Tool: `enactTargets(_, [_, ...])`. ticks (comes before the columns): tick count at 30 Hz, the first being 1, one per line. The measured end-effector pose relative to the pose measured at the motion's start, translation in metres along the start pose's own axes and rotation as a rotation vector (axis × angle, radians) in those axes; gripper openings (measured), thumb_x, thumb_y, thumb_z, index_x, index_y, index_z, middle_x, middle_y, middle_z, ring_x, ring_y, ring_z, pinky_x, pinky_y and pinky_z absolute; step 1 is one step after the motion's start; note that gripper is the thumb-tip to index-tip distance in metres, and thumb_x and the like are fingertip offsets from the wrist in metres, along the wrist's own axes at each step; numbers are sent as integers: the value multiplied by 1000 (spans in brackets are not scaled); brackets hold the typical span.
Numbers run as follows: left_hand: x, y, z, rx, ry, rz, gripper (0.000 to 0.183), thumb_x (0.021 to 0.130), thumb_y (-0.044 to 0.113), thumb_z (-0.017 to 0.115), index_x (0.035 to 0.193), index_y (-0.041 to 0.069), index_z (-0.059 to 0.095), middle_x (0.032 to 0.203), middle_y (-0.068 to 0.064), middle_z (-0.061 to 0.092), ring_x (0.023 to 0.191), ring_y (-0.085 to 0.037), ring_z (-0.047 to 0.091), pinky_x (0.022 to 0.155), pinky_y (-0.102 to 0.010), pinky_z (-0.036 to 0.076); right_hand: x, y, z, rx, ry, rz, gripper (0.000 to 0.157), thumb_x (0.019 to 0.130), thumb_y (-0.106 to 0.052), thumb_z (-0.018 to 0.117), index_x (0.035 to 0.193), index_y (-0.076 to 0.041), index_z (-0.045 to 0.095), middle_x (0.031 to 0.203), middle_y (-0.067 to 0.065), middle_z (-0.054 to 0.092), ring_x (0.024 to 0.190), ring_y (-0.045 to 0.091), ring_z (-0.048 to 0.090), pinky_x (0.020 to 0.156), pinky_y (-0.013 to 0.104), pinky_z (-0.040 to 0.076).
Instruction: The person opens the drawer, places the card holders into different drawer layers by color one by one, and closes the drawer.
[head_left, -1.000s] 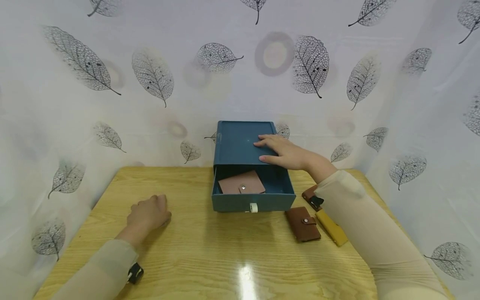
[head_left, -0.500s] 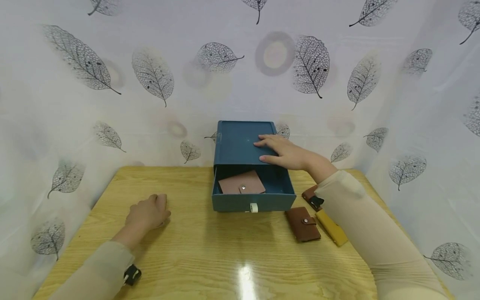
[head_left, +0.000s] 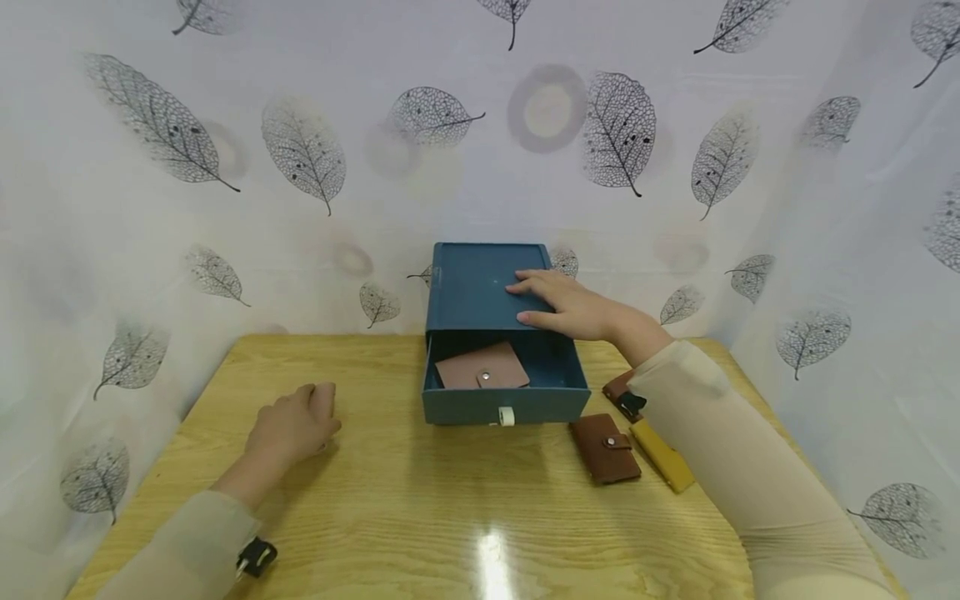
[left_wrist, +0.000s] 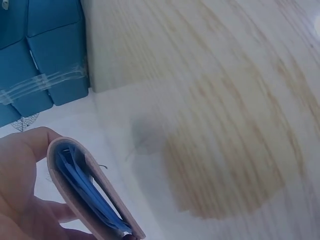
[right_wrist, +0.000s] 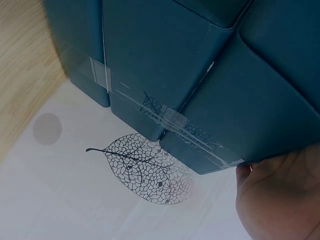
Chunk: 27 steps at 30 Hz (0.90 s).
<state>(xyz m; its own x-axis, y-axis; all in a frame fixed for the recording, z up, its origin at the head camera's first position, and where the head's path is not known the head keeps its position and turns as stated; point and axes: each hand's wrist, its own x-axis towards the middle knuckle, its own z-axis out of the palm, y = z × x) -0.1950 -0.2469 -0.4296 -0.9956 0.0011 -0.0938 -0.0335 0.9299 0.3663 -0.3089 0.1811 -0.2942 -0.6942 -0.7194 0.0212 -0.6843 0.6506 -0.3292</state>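
Note:
My left hand (head_left: 291, 425) is low over the left part of the table. In the left wrist view it grips a pale pink wallet (left_wrist: 95, 192), seen end-on with blue inner sleeves showing; in the head view the hand mostly hides this wallet. My right hand (head_left: 573, 307) rests on top of the blue drawer box (head_left: 480, 279), fingers spread. The drawer (head_left: 457, 407) is pulled out towards me, with a white pull tab on its front. Inside it lies another pink wallet (head_left: 487, 365) with a snap strap. The right wrist view shows the right hand beside the blue box (right_wrist: 150, 60).
Right of the drawer, a brown wallet (head_left: 606, 450), a yellow wallet (head_left: 663, 454) and a dark reddish-brown wallet (head_left: 621, 392) lie on the wooden table (head_left: 420, 517). My right forearm passes over that side. A white leaf-patterned curtain (head_left: 480, 183) stands behind.
My left wrist and forearm have shifted slightly to the left, and the hand has turned a little. The right hand, the drawer and the wallets on the table stay where they were.

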Motion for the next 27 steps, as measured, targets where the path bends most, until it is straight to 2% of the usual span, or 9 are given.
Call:
enactTargets(4, [-3, 3, -5, -11, 4, 2, 83, 92, 40, 65, 145, -17, 34, 134, -44, 46, 122, -64, 41, 107, -71, 29, 0, -1, -1, 1, 0, -1, 61, 104, -47, 48, 154, -13, 40, 165, 12, 20, 152, 34, 13, 122, 58, 8])
enactTargets(9, [-4, 3, -9, -22, 31, 30, 84, 92, 41, 64, 145, -17, 33, 136, -44, 44, 123, -63, 40, 107, -71, 28, 0, -1, -1, -1, 3, -1, 61, 104, -47, 48, 154, -13, 40, 165, 12, 20, 152, 34, 13, 122, 58, 8])
enactTargets(18, [-12, 18, -22, -54, 102, 53, 82, 91, 39, 62, 148, -12, 35, 140, -41, 43, 124, -64, 38, 104, -71, 32, 0, 0, 0, -2, 8, -6, 61, 104, -47, 49, 154, -13, 41, 165, 13, 21, 152, 34, 14, 122, 58, 8])
enactTargets(27, [-24, 32, -37, -82, 163, 105, 78, 90, 34, 64, 149, -9, 38, 141, -38, 45, 123, -63, 41, 101, -71, 36, 0, 1, 1, 2, 0, 1, 62, 104, -48, 48, 154, -14, 40, 165, 11, 19, 152, 33, 12, 122, 59, 8])
